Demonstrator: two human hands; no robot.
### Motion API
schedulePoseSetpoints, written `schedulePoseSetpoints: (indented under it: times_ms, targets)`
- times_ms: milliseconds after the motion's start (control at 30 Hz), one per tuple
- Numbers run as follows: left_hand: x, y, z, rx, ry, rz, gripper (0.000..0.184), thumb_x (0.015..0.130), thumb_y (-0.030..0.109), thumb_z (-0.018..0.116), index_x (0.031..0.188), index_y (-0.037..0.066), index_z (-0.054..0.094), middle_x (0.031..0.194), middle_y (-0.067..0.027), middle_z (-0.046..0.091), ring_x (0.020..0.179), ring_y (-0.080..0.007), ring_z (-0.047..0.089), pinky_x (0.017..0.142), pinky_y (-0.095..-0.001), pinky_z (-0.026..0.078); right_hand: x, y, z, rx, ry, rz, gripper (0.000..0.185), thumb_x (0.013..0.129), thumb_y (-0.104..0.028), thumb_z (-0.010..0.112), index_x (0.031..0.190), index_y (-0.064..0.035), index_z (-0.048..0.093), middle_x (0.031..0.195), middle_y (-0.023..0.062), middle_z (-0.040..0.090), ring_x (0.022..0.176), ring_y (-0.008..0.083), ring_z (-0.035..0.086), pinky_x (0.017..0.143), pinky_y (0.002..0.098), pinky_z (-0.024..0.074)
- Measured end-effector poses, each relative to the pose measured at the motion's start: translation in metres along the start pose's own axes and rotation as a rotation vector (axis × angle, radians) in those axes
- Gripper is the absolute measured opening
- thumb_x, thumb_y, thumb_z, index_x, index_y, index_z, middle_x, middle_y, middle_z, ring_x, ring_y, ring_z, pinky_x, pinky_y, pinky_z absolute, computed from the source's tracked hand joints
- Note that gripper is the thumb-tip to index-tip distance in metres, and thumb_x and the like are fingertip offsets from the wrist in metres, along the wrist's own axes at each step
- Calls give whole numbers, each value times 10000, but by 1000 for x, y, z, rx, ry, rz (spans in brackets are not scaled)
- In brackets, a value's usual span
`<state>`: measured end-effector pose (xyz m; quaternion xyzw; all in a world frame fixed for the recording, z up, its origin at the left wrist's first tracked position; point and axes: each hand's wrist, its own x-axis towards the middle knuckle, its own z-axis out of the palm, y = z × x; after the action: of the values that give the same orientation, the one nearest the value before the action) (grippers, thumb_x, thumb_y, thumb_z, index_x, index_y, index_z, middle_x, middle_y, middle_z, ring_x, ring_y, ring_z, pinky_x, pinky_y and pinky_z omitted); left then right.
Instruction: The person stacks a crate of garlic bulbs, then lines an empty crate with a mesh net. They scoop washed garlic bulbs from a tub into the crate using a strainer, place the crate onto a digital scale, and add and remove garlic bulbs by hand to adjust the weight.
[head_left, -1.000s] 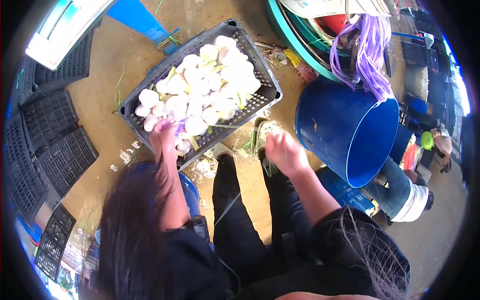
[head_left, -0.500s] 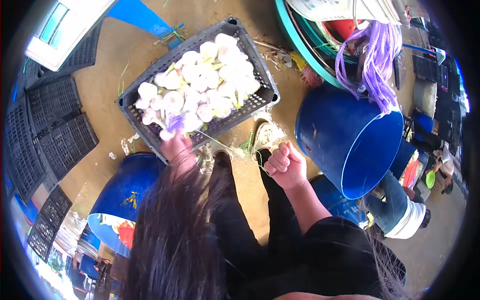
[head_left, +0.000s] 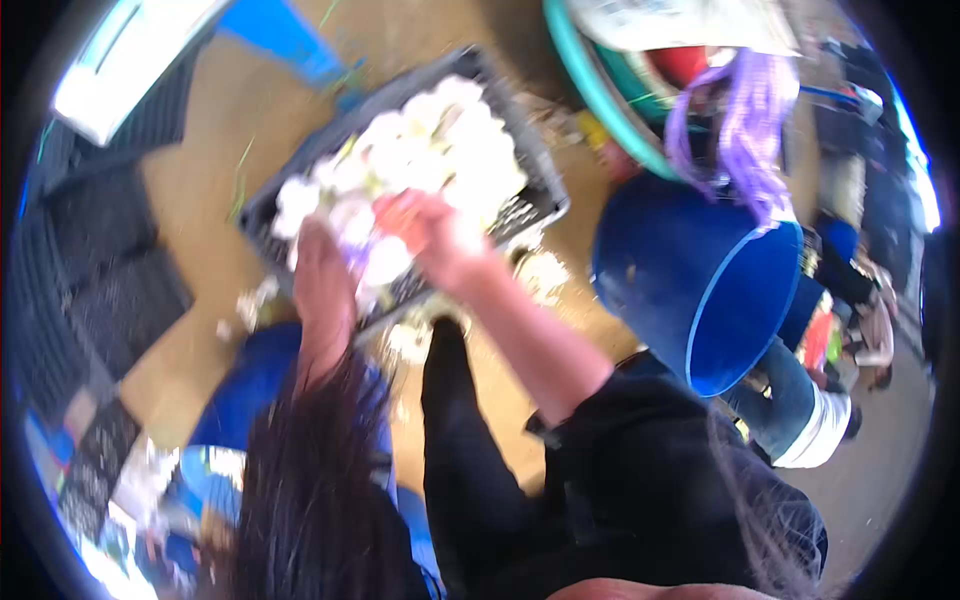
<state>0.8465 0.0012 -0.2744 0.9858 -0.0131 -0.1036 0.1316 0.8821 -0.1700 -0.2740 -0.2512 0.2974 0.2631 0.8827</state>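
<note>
A black perforated crate [head_left: 535, 160] stands on the floor, heaped with white garlic bulbs [head_left: 455, 130], some with green stems. Over its near left corner is my left hand [head_left: 322, 265], beside a purple tie [head_left: 355, 255] among the bulbs; motion blur hides its fingertips. My right hand [head_left: 435, 235] is over the near side of the crate, its fingers reaching in among the bulbs to the right of the purple tie. Blur smears these fingers too, and whether either hand grips anything cannot be made out.
A blue barrel [head_left: 650, 270] lies tilted on the right, below a teal tub [head_left: 580, 85] with purple strands [head_left: 750, 130] hanging over it. Another blue barrel [head_left: 245, 385] is at lower left. Black crates [head_left: 125, 300] stand at far left. Two people [head_left: 815, 425] are at the right.
My right hand has moved left and up, from in front of my legs to over the garlic. My left hand has shifted slightly left and up. The view is more blurred.
</note>
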Motion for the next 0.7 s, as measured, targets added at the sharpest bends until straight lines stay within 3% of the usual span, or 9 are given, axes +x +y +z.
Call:
schedulePoseSetpoints:
  times_ms: [33,67,100,233,367,467,500,567,700]
  targets:
    - [1,-3,7,-396,-256,-360,411,771,72,529,1137,-94,445,1112,-248,504,1055,-354,480,940,-345,361,8,1,7,-131,78,-6,154,860,-160,452,861,-50,560,906,104,617,866,221,588,829,349,456]
    - [-26,-48,66,65,-28,212,373,758,76,546,1104,-48,479,1055,-257,523,1005,-383,497,876,-398,396,10,0,11,61,255,35,179,896,-177,413,912,-50,538,894,81,610,887,206,583,831,320,458]
    - [-5,4,5,-254,-165,104,335,763,92,572,1076,0,497,978,-205,564,918,-350,541,800,-414,431,24,3,-12,257,257,15,197,915,-155,362,978,-22,493,929,133,596,894,227,574,838,369,451]
    - [-29,-32,39,-1703,-316,-798,217,800,122,614,987,29,557,874,-37,580,750,-155,555,681,-293,455,0,-57,-66,472,675,-152,216,894,-159,390,701,-88,457,700,45,515,626,186,518,696,352,466]
    - [-24,21,31,-1501,57,-1023,179,843,211,585,929,55,565,818,-6,557,688,-77,506,617,-215,420,-95,-123,-149,576,603,-153,260,921,-229,372,680,-139,404,530,-25,309,470,115,291,491,285,295]
    - [-20,-24,109,-1304,19,-1303,205,847,224,576,919,32,585,744,-25,557,634,-82,478,544,-230,394,-198,-119,-77,-467,571,97,291,934,-249,353,681,-113,399,541,1,335,478,155,327,588,325,374]
    - [-17,-25,108,-1301,33,-1299,205,847,224,576,919,32,585,744,-25,557,634,-82,478,544,-230,394,-233,-117,-82,56,256,230,291,933,-241,342,685,-99,402,548,4,337,520,168,366,642,336,391]
    - [-15,-1,92,-1133,26,-756,258,829,241,594,959,18,584,741,-42,563,645,-123,505,579,-254,416,-255,-125,-36,199,231,209,309,932,-253,346,683,-85,417,570,18,371,587,186,419,636,365,375]
    - [-11,41,23,-417,302,-563,409,805,211,566,1126,-27,477,1175,-197,462,1068,-271,444,878,-378,365,-236,-122,44,-149,53,-61,292,924,-265,358,717,-74,433,617,39,398,647,198,435,700,373,370]
